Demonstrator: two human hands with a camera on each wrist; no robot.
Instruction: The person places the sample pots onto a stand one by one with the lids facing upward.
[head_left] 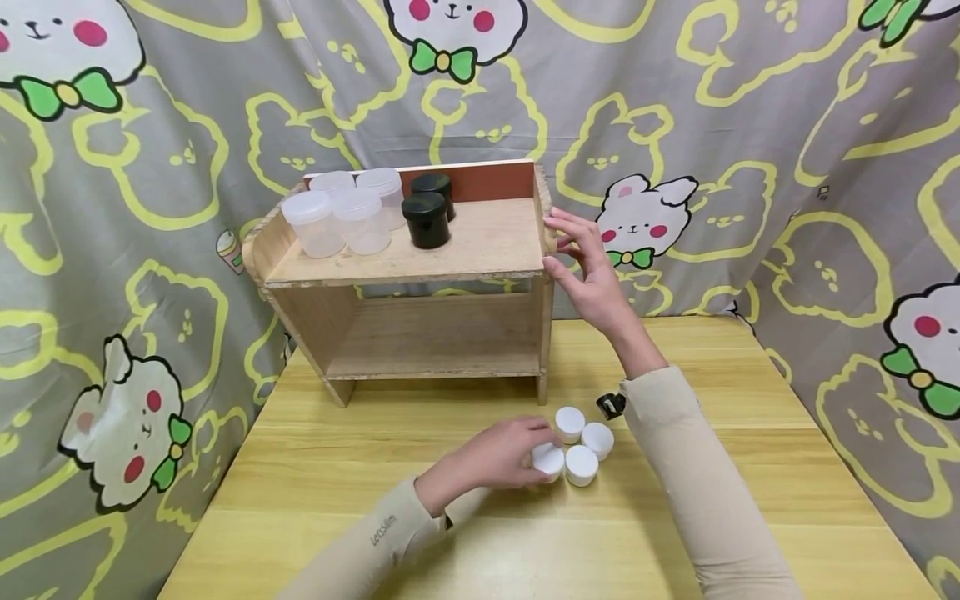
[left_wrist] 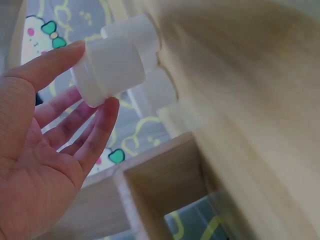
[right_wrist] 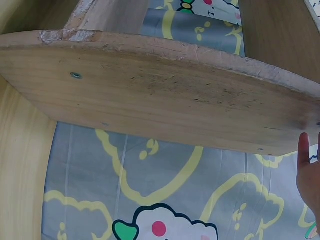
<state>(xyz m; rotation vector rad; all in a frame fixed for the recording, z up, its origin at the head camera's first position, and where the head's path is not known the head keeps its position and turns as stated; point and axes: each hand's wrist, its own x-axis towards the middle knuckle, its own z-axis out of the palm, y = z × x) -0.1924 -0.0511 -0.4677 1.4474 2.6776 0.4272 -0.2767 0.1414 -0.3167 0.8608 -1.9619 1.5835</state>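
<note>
My left hand (head_left: pixel 512 452) pinches a small white jar (left_wrist: pixel 110 70) between thumb and fingertips. In the head view this jar stands among three other white jars (head_left: pixel 582 465), low and round, on the table. Up at the right end of the wooden shelf (head_left: pixel 438 333), my right hand (head_left: pixel 592 279) touches the outer side panel, with its fingers spread and the thumb near the front edge. Only part of that hand (right_wrist: pixel 311 185) shows in the right wrist view, one straight fingertip against the panel.
On the shelf's top board stand several translucent jars (head_left: pixel 360 221) with pale lids to the left, beside two black jars (head_left: pixel 426 221). Below is a lower board (head_left: pixel 442 342). A patterned curtain (head_left: pixel 480 108) hangs behind the wooden table (head_left: pixel 360 533).
</note>
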